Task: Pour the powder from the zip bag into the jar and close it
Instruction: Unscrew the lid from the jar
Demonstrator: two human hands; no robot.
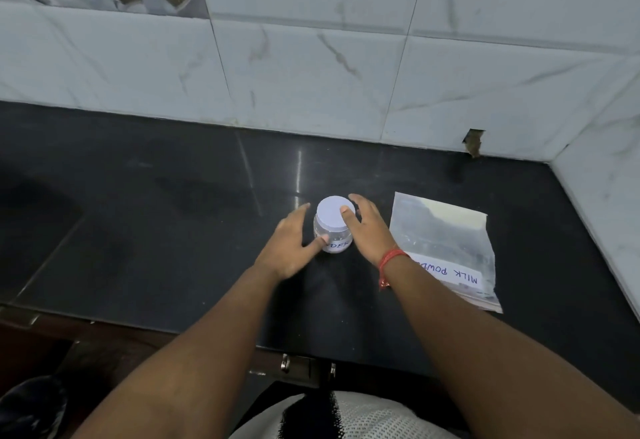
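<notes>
A small clear jar (335, 244) with a handwritten label stands upright on the black counter (173, 217), and a white lid (331, 214) sits on it. My right hand (369, 230) is against the jar's right side, thumb resting on the lid's top and fingers curled behind its rim. My left hand (291, 248) is just left of the jar with fingers spread; only its thumb tip touches the jar's lower wall. The zip bag (446, 241), labelled "MILK POWDER", lies flat to the right, partly hidden under my right forearm.
A marble-tiled wall (311, 68) runs along the back of the counter and turns forward at the right, with a chipped hole (473, 142) near the corner. The counter's front edge and cabinet hardware (284, 362) are close to my body.
</notes>
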